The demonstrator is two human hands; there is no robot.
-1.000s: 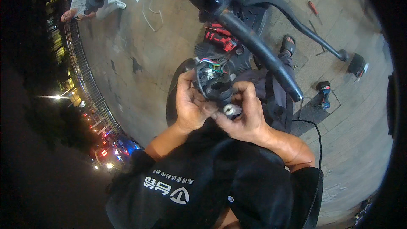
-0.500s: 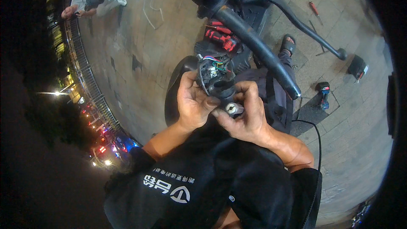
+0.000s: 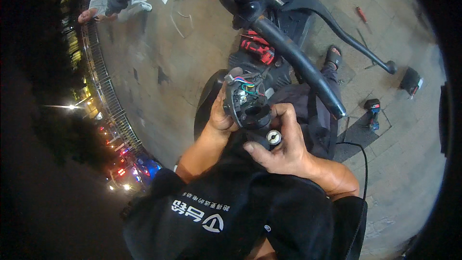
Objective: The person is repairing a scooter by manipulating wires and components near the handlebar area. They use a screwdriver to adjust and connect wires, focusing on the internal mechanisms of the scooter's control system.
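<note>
My left hand [image 3: 221,113] grips the side of an opened black handlebar switch housing [image 3: 234,105], its thumb up along the outer edge. Coloured wires [image 3: 246,85] curl inside, above a dark round collar. Below the housing, my right hand [image 3: 287,149] has curled fingers around a small cylinder with a pale, round end and a dark centre [image 3: 274,137]. Its index finger reaches the collar's edge, while the thumb stands off to the left. The rest of the cylinder is hidden in the hand. A bare black handlebar end [image 3: 308,72] slants beyond my hands, with a brake lever [image 3: 346,41] beside it.
Red-and-black tools [image 3: 258,48] lie on the scooter just past the housing. A cordless driver [image 3: 372,113], a black box-shaped item [image 3: 410,82] and a red-handled screwdriver [image 3: 362,14] are on the paving at right. Another person [image 3: 106,6] is at the far left.
My left hand has shifted to the housing's left side, its thumb leaving the lower edge. The housing is more upright. My right thumb has come away, and the cylinder's pale end faces me more fully.
</note>
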